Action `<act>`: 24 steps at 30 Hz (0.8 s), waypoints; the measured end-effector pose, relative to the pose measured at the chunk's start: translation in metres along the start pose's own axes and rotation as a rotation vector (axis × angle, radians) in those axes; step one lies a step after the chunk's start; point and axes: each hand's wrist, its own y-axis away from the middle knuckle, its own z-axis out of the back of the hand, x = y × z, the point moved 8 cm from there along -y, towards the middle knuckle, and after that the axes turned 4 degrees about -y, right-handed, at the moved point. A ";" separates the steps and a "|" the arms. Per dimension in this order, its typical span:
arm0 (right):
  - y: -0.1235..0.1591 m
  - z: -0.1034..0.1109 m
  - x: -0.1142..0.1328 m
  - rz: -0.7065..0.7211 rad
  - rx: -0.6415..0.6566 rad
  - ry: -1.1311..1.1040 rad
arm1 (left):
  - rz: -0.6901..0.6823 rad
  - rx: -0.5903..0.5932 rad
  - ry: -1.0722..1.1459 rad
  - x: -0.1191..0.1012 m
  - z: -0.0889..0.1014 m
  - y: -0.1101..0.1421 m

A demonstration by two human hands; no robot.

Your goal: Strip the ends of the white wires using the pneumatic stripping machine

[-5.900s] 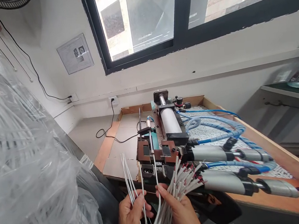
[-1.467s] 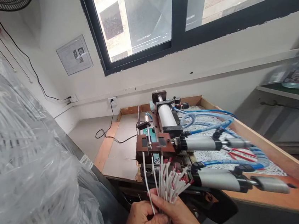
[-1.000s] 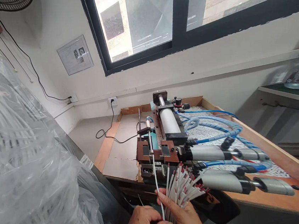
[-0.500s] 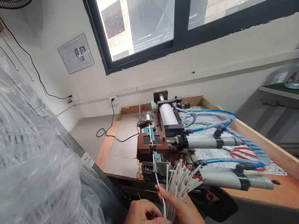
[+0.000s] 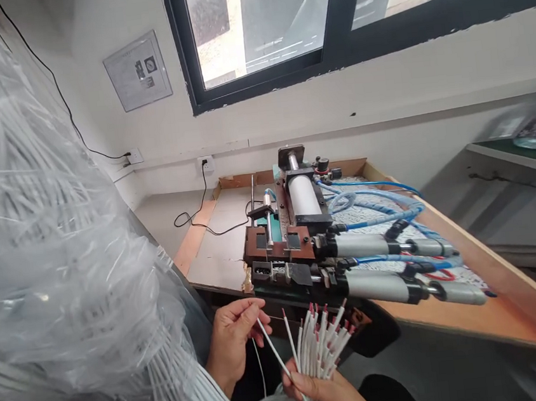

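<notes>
In the lower middle my right hand (image 5: 314,387) is closed round a bundle of white cables (image 5: 319,345), whose tips, many of them red, fan upward. My left hand (image 5: 237,338) pinches the upper end of a single white cable (image 5: 275,351); lower down, this cable passes by my right thumb. Just beyond both hands stands a pneumatic machine (image 5: 279,244) with brown and black jaw blocks, which are apart with no cable between them. My left fingers hide the cable's tip.
Plastic-wrapped white cables (image 5: 62,247) fill the left side. Silver air cylinders (image 5: 377,283) and blue hoses (image 5: 385,217) spread over the right of the bench, bordered by a wooden rim (image 5: 486,267). A black power cord (image 5: 198,225) crosses the bench's left part.
The single cable has come out of the machine's jaws toward me, and the jaws have parted. My left hand has moved up to the cable's end. The view has shifted slightly.
</notes>
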 end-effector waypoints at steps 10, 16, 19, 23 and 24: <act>0.020 -0.027 -0.012 -0.006 0.177 -0.195 | 0.037 0.071 0.093 0.004 -0.002 0.020; 0.025 -0.024 -0.016 0.016 0.106 -0.254 | 0.116 0.354 -0.203 0.021 -0.036 0.039; 0.022 -0.019 -0.022 0.000 0.081 -0.252 | 0.088 0.337 -0.260 0.021 -0.040 0.038; 0.015 -0.019 -0.024 -0.033 0.097 -0.223 | 0.050 0.227 -0.300 0.020 -0.032 0.031; 0.014 -0.020 -0.024 -0.039 0.105 -0.210 | 0.042 0.186 -0.304 0.020 -0.028 0.029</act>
